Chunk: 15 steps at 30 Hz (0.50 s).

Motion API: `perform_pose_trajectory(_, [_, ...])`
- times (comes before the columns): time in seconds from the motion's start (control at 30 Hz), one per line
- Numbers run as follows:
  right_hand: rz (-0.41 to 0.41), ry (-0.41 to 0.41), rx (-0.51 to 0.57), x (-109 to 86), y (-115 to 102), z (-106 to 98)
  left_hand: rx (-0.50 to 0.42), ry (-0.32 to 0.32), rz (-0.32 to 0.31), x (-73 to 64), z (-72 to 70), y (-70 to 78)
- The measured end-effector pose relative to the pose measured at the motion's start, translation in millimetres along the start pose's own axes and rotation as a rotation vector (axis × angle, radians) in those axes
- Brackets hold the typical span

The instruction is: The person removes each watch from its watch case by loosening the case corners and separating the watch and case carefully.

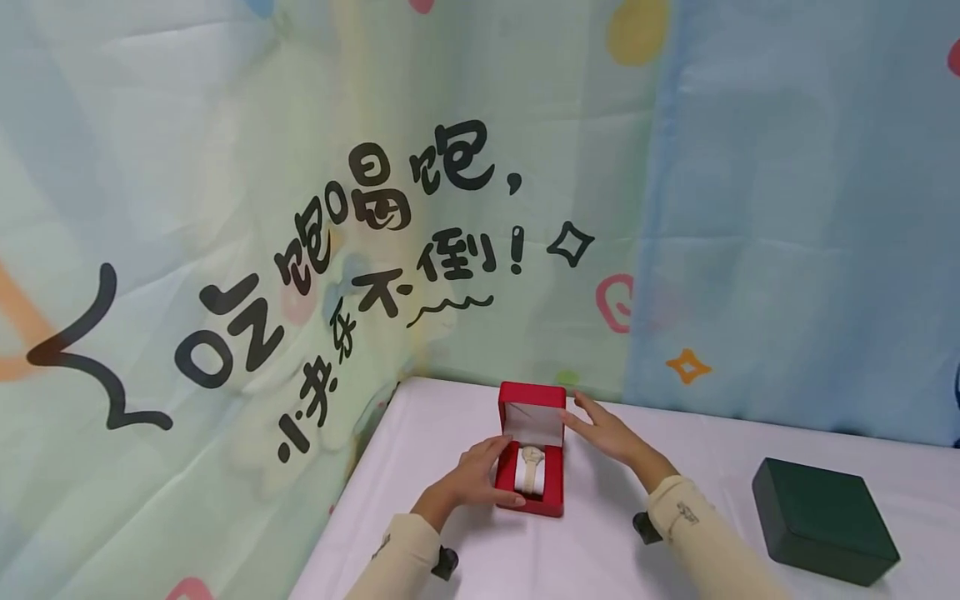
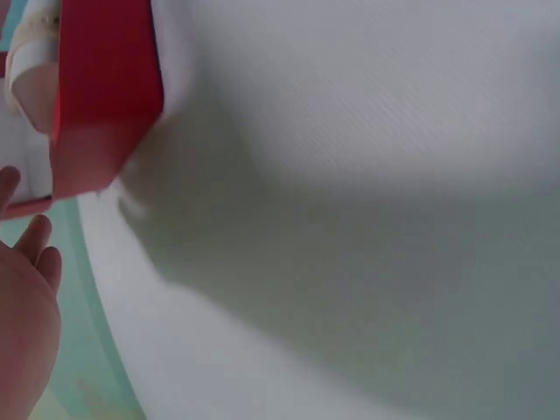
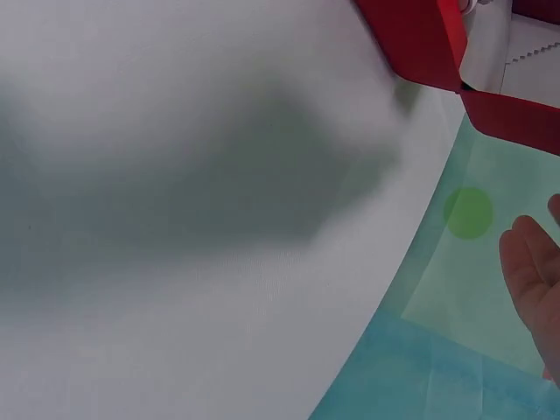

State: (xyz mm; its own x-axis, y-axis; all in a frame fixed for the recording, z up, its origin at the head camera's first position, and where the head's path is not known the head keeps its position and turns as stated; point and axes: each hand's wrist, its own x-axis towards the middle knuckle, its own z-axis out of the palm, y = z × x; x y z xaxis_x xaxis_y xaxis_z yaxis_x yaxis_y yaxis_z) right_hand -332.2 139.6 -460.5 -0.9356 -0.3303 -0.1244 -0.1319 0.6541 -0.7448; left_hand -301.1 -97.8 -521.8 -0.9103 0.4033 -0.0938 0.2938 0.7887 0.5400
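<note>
A red watch box [image 1: 552,492] stands on the table with its lid [image 1: 532,393] raised and the pale lining showing. Inside, a cream-strapped wristwatch [image 1: 531,471] is wrapped round a white cushion [image 2: 37,87]. My left hand [image 1: 474,477] is at the box's left side, thumb near the front edge and fingers stretched toward the hinge. Beside the lid's right edge is my right hand [image 1: 609,433], fingers extended. In the right wrist view, the right hand's fingers [image 3: 529,262] stand apart from the red lid. Whether the left fingertips touch the box is hard to tell.
A dark green box [image 1: 828,518] sits to the right on the white-covered table [image 1: 592,550]. Behind and to the left hangs a printed curtain [image 1: 480,333] with black lettering, close to the table's edges.
</note>
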Motion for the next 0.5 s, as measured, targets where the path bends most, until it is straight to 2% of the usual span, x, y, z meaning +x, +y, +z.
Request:
perform_pose_trajectory(0.17, [-0.019, 0.0, -0.004, -0.5, 0, 4, 0.078, -0.036, 0.028, 9.4, 4.0, 5.9])
perform_pose_trajectory(0.27, [-0.016, 0.009, -0.004, -0.9, 0, 6, 0.097, -0.052, 0.009, 11.9, 5.2, 10.5])
perform_pose_trajectory(0.5, [0.0, 0.073, 0.009, 0.2, -2, 6, 0.129, -0.039, -0.022, 15.5, 4.0, 16.6])
